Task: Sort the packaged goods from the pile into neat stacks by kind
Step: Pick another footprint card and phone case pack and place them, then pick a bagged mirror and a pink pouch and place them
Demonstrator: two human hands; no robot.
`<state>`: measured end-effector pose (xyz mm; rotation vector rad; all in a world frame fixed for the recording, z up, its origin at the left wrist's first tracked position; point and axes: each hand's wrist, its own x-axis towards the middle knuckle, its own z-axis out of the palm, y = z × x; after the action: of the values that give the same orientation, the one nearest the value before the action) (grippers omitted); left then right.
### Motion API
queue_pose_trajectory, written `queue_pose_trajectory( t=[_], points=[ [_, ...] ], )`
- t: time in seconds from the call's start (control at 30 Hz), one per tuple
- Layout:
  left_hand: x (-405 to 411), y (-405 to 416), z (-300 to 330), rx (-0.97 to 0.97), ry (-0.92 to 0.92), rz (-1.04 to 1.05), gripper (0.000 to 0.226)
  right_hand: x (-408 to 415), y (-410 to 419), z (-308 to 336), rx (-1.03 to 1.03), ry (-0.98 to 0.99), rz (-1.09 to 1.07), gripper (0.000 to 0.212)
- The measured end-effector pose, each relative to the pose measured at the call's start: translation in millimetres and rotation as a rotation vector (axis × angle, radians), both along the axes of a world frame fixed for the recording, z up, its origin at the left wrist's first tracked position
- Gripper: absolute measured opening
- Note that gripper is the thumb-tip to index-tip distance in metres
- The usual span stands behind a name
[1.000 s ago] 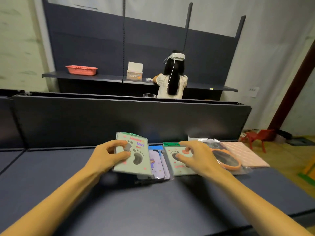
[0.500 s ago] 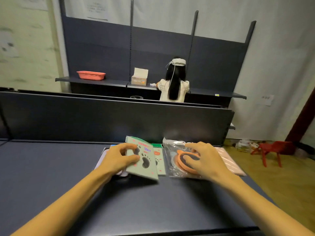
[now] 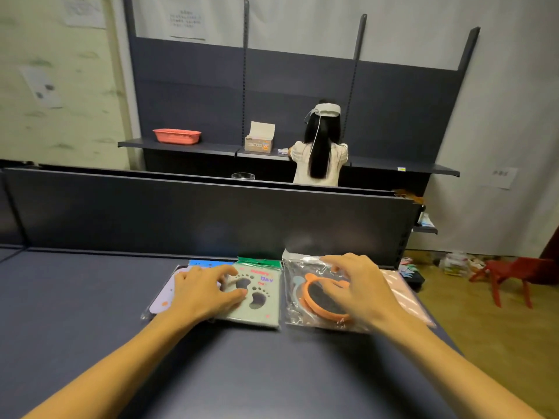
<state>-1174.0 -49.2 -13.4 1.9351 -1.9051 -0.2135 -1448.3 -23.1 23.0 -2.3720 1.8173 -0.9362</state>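
Note:
A pale green footprint pack (image 3: 260, 303) with a green header lies flat on the dark table (image 3: 272, 373). My left hand (image 3: 202, 291) rests on its left part, fingers and thumb on top. Under that hand's left side lies a lilac pack (image 3: 163, 294) with a blue header (image 3: 205, 263). To the right of the green pack lies a clear bag holding an orange round mirror (image 3: 320, 297). My right hand (image 3: 360, 285) is arched over this bag, its fingertips touching the bag's far edge. A pink pack (image 3: 402, 294) lies flat at the far right.
A dark upright panel (image 3: 181, 216) closes off the table just behind the packs. Beyond it, a person (image 3: 320, 152) stands at a far shelf with a red basket (image 3: 177, 136) and an open carton (image 3: 260, 142). A red stool (image 3: 508, 276) stands on the floor to the right.
The green footprint pack, held tilted up in my left hand before, now lies flat beside the mirror bag. My right hand stays on the mirror bag.

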Motion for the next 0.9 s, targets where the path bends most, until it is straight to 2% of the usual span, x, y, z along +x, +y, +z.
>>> queue_pose_trajectory(
  t=[0.2,0.33,0.5,0.63,0.77,0.9],
  points=[
    [13,18,7,-0.135,-0.168,0.029,0.076,39,-15,9,-0.026,0.091,0.158,0.046],
    [33,39,4,-0.251,-0.134,0.055,0.074,78,-21,8,-0.027,0.154,0.268,0.050],
    [74,70,5,-0.243,-0.130,0.105,0.078,131,-12,2,-0.048,0.191,0.354,0.047],
    [119,94,8,-0.286,-0.128,0.137,0.073,173,-2,5,-0.077,0.227,0.408,0.048],
    [171,125,11,-0.258,-0.167,0.176,0.075,226,17,13,-0.097,0.243,0.434,0.062],
    [231,162,13,-0.219,-0.213,0.217,0.077,287,41,16,-0.103,0.255,0.460,0.052]
  ],
)
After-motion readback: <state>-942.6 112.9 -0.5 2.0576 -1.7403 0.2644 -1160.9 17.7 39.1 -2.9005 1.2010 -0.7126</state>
